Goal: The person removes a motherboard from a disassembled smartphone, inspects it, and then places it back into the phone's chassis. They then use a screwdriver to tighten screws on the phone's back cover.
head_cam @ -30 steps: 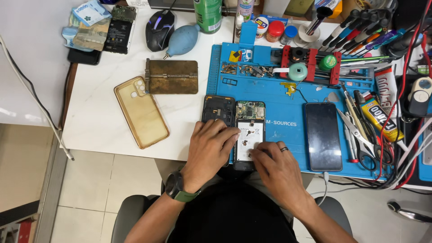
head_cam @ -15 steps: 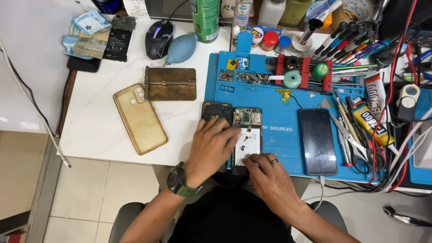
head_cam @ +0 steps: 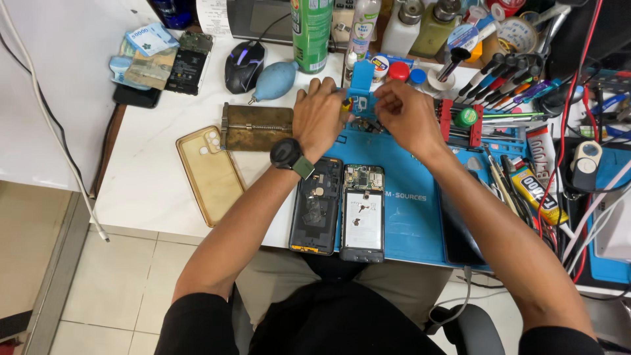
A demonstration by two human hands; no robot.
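Observation:
Both my hands reach to the far edge of the blue work mat (head_cam: 407,217). My left hand (head_cam: 319,115), with a dark watch on its wrist, rests its fingertips on the mat's small parts compartments next to a small yellow piece (head_cam: 345,104). My right hand (head_cam: 407,115) has its fingers curled against a small blue stand (head_cam: 361,89). What either hand pinches is hidden by the fingers. An opened phone (head_cam: 363,213) with its circuit board bare lies near me on the mat. Its dark back cover (head_cam: 317,205) lies just to the left.
A clear phone case (head_cam: 210,174) and a brass-coloured clamp (head_cam: 257,128) lie on the white table at left. Behind them are a mouse (head_cam: 244,66), a blue air blower (head_cam: 276,79), banknotes (head_cam: 141,56) and a green can (head_cam: 311,33). Screwdrivers (head_cam: 499,75), a glue tube (head_cam: 532,184) and cables crowd the right.
Both hands have left the opened phone and moved away from me to the mat's far edge. The phone and back cover now lie uncovered.

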